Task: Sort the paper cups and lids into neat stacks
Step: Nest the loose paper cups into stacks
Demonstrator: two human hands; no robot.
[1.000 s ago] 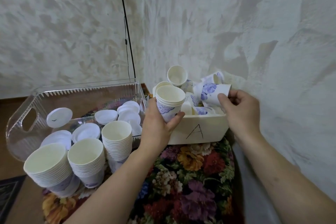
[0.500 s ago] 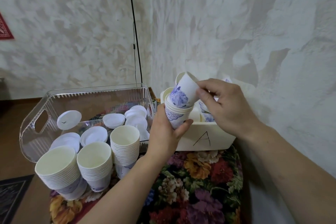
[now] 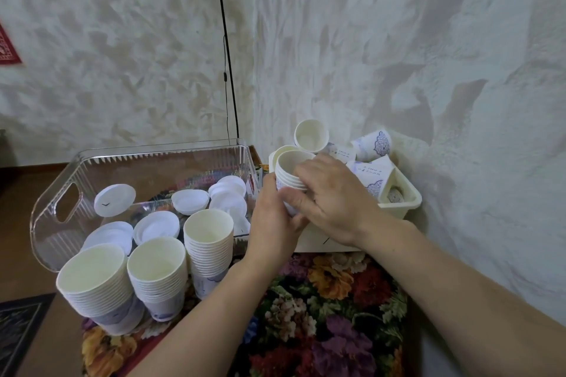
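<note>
Standing on the flowered cloth (image 3: 333, 315): three stacks of paper cups (image 3: 153, 272), with a fourth short stack (image 3: 289, 170) being held up by two hands, left (image 3: 272, 223) and right (image 3: 333, 202). Lying in one clear bin (image 3: 52, 202): about seven white lids (image 3: 115, 199), some overlapping and hard to separate. Sitting in one cream tub (image 3: 401, 205): roughly five loose cups (image 3: 311, 135), partly hidden.
</note>
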